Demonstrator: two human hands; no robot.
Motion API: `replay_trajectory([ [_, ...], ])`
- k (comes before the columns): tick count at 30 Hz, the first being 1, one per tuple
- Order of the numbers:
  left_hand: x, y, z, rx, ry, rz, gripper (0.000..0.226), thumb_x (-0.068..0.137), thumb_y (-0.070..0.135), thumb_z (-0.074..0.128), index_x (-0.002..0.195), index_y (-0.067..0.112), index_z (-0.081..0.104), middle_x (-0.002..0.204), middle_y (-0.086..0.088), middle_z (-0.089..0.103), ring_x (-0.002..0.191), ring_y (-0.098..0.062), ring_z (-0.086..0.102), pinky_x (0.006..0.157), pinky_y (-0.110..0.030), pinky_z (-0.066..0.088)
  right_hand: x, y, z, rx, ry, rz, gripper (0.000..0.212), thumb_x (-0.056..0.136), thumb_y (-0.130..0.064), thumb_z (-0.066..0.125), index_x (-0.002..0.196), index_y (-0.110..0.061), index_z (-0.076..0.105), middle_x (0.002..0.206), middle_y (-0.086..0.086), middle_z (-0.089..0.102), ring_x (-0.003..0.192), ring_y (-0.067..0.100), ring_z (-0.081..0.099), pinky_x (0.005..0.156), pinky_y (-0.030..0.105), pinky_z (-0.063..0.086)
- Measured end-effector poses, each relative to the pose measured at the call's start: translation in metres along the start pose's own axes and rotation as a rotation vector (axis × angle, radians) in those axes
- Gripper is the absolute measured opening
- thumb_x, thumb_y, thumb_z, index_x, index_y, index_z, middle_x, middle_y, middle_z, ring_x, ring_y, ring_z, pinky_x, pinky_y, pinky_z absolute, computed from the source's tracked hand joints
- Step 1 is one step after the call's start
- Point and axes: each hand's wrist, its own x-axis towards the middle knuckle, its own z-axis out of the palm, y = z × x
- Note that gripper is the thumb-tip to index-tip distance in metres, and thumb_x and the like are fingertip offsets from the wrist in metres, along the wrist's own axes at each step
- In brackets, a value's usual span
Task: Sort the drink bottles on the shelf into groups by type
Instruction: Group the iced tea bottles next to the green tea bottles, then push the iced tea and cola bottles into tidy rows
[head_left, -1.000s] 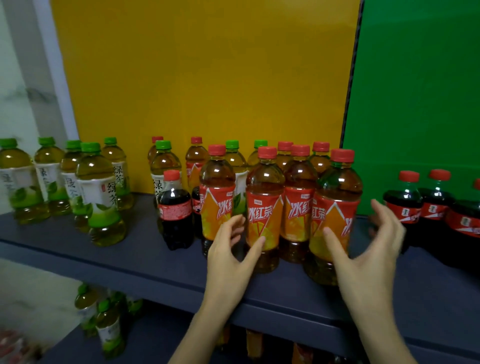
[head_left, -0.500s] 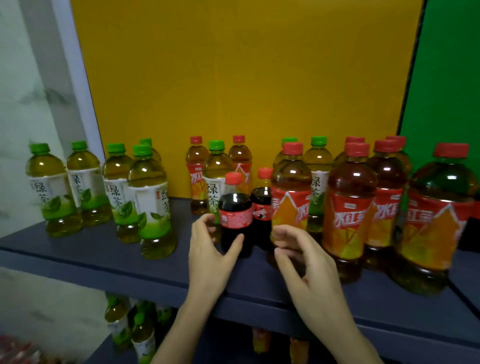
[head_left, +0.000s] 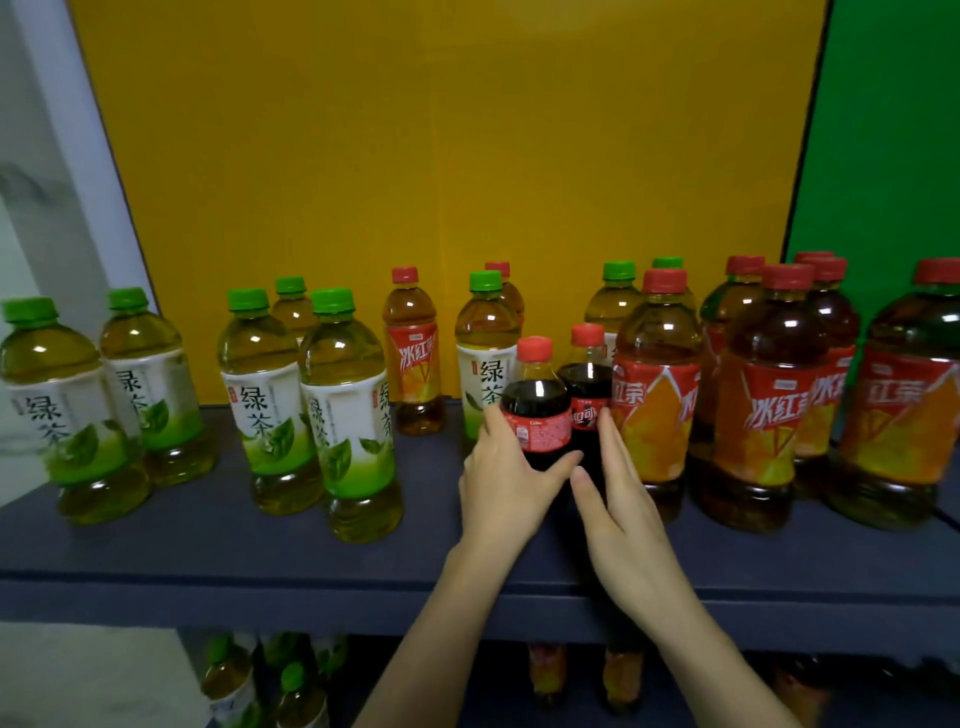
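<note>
Red-capped, the small plastic cola bottle (head_left: 537, 402) at mid-shelf is gripped by the left hand (head_left: 511, 486), its twin (head_left: 589, 387) touched by straight fingers of the right hand (head_left: 626, 517), so the crowding orange-labelled tea bottle (head_left: 657, 415) could be toppled.

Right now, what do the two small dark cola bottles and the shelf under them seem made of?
The small dark cola bottles: clear glossy plastic, going by sharp highlights and liquid showing through. The dark grey shelf: smooth matte surface, perhaps painted metal or board; cannot tell.
</note>
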Motion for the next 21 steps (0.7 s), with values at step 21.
replay_trajectory([
  [21, -0.025, -0.045, -0.051, -0.154, 0.096, 0.041, 0.069, 0.067, 0.038, 0.079, 0.121, 0.015, 0.042, 0.116, 0.002, 0.057, 0.106, -0.015, 0.055, 0.083, -0.025, 0.045, 0.054, 0.004, 0.036, -0.274, 0.227, 0.0, 0.074, 0.091, -0.007, 0.051, 0.147, -0.004, 0.002, 0.155, 0.013, 0.01, 0.143, 0.025, 0.012, 0.116, 0.033, 0.015],
])
